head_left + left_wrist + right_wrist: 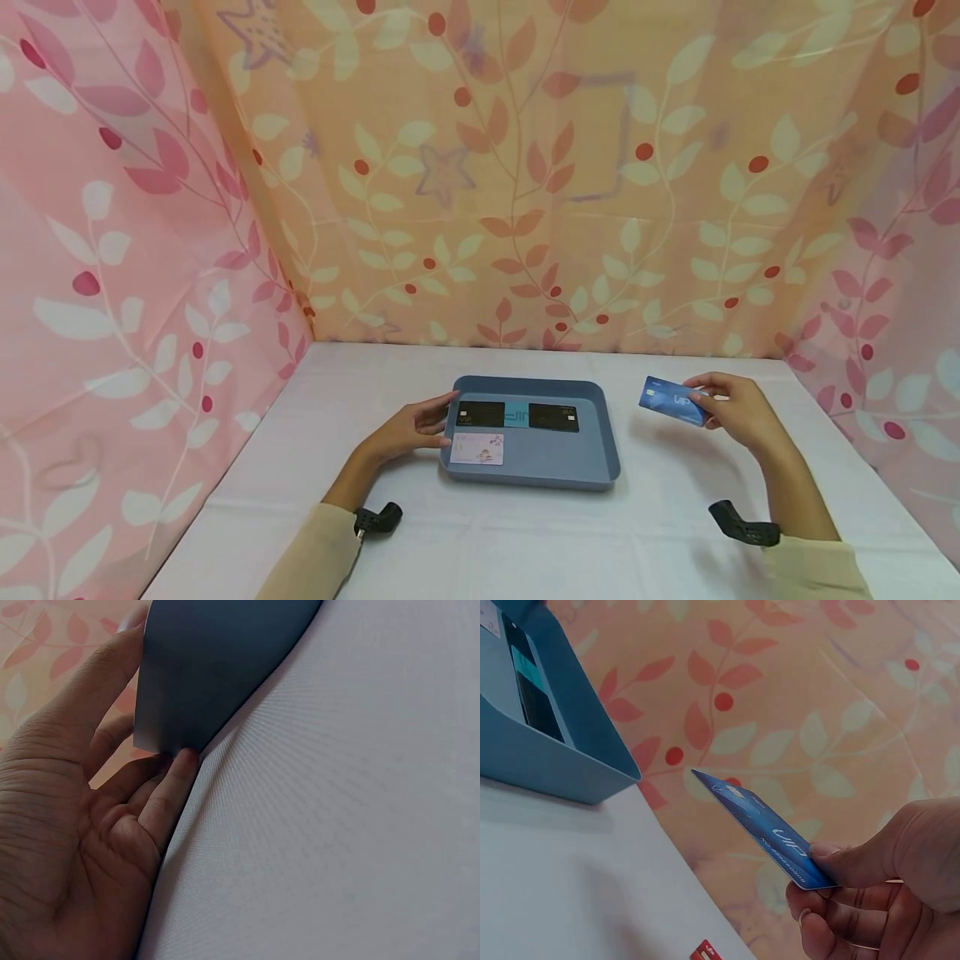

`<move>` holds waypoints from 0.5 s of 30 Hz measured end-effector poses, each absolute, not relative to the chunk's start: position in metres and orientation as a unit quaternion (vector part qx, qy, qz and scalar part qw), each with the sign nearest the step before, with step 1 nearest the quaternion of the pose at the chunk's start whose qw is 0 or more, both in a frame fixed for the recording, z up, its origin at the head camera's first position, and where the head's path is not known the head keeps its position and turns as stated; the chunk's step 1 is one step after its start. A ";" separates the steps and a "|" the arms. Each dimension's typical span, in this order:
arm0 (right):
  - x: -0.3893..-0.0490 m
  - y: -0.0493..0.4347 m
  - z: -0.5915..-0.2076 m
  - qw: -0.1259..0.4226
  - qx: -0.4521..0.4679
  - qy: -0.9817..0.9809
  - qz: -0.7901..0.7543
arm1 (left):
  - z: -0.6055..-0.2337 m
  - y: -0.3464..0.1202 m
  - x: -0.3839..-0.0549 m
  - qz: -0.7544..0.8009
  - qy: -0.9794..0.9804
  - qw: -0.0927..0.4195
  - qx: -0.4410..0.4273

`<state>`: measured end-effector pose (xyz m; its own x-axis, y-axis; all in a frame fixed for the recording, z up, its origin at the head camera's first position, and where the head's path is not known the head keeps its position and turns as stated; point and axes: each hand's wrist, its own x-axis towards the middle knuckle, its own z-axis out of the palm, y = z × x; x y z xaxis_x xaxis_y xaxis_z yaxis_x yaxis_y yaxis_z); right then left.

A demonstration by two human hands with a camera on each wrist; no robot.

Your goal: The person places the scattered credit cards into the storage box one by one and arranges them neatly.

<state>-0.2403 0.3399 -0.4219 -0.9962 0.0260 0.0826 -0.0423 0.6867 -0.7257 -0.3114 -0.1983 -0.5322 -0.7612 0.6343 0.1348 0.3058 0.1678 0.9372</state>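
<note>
My right hand (738, 408) holds a blue VIP card (666, 398) above the table, to the right of the tray. In the right wrist view the thumb presses on the face of the blue card (761, 829) with curled fingers beneath. At the left side of the blue-grey tray (547, 477), my left hand (401, 429) grips the wall, its fingers at rim and base in the left wrist view. Inside the tray lie a black card (480, 414), a turquoise card (517, 414), another black card (553, 418) and a pale pink card (477, 448).
A white cloth (540, 542) covers the table. Patterned curtains (487, 208) stand behind it and at both sides. Each wrist carries a black camera (378, 518). A small red patch (706, 950) with white marks shows at the bottom of the right wrist view; its kind is unclear.
</note>
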 end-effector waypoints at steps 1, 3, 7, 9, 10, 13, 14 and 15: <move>-0.240 0.338 -0.421 0.041 0.004 -0.917 0.397 | -0.532 -0.198 -0.311 0.564 0.751 0.146 0.313; -0.239 0.335 -0.419 0.041 0.007 -0.916 0.398 | -0.531 -0.197 -0.311 0.563 0.752 0.145 0.311; -0.237 0.329 -0.413 0.045 0.014 -0.914 0.403 | -0.531 -0.197 -0.311 0.561 0.754 0.144 0.309; -0.236 0.325 -0.412 0.048 0.018 -0.912 0.407 | -0.531 -0.197 -0.310 0.560 0.755 0.144 0.309; -0.235 0.323 -0.411 0.048 0.020 -0.911 0.409 | -0.531 -0.197 -0.310 0.560 0.755 0.144 0.309; -0.234 0.317 -0.409 0.048 0.024 -0.909 0.413 | -0.531 -0.198 -0.310 0.557 0.756 0.143 0.312; -0.234 0.315 -0.409 0.047 0.023 -0.909 0.413 | -0.530 -0.198 -0.310 0.556 0.756 0.143 0.313; -0.234 0.313 -0.408 0.046 0.023 -0.909 0.413 | -0.530 -0.198 -0.310 0.556 0.756 0.143 0.314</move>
<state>-0.2339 0.3127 -0.4082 -0.9947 -0.0045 0.1027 -0.0802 0.6584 -0.7484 -0.3095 -0.1981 -0.5301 -0.7616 0.6342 0.1330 0.3162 0.1846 0.9306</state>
